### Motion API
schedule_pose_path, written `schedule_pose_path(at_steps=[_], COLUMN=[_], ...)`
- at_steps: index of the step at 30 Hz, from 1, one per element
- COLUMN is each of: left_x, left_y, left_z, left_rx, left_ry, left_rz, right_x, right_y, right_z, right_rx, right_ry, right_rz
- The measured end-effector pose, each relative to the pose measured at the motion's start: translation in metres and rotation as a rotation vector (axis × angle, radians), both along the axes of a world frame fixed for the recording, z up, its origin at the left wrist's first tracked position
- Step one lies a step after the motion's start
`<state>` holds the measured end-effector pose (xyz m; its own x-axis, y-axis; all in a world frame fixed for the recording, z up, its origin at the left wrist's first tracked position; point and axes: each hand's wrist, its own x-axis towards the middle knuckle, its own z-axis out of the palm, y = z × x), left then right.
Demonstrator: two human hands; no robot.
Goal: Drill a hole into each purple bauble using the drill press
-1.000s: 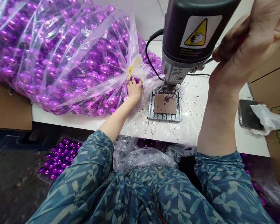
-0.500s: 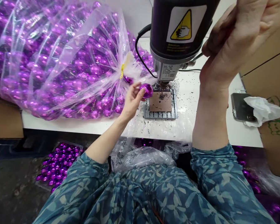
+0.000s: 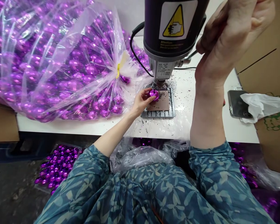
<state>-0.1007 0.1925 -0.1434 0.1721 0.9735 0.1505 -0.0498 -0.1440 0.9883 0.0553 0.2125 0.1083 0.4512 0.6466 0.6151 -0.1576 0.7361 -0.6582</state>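
Between thumb and fingers, my left hand (image 3: 143,101) pinches a shiny purple faceted ball (image 3: 153,94). The ball is over the brown square plate (image 3: 162,104) on the metal base of a drill press (image 3: 175,34), just below the machine's lower end. Whether it touches the plate, I cannot tell. High on the right, my right hand (image 3: 228,34) is curled closed beside the machine's motor housing, at the end of a metal lever (image 3: 191,55). The grip itself is hidden behind the fingers.
A large clear bag (image 3: 60,68) of purple balls, tied in yellow, fills the left of the white table (image 3: 84,127). Dark shavings surround the base. A phone (image 3: 239,104) and crumpled tissue (image 3: 255,102) lie right, beside a cardboard box (image 3: 266,59). A tray of purple pieces (image 3: 58,168) sits lower left.
My left hand has carried the ball rightward, from the plate's left edge to over the plate beneath the drill. My right hand stays raised at the lever. The whole view has shifted slightly.
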Motion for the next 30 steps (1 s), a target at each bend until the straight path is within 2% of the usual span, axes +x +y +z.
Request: schedule_pose_path(at_steps=[7, 12, 20, 26, 30], left_x=[0.006, 0.012, 0.026, 0.029, 0.028], left_y=[-0.002, -0.014, -0.015, -0.016, -0.016], left_z=[0.002, 0.002, -0.015, -0.018, -0.016], left_rx=[0.215, 0.337, 0.207, 0.201, 0.231], left_ry=[0.269, 0.292, 0.149, 0.058, 0.045], left_rz=[0.029, 0.008, 0.069, 0.030, 0.019], right_x=[-0.001, 0.000, 0.001, 0.004, 0.000], right_y=[-0.002, -0.008, -0.005, -0.002, -0.021], right_z=[0.002, 0.003, -0.001, -0.021, -0.035], right_rx=[-0.021, -0.056, -0.010, 0.274, 0.288], right_ry=[0.054, 0.022, -0.001, -0.105, -0.086], right_rz=[0.008, -0.011, -0.014, -0.097, -0.116])
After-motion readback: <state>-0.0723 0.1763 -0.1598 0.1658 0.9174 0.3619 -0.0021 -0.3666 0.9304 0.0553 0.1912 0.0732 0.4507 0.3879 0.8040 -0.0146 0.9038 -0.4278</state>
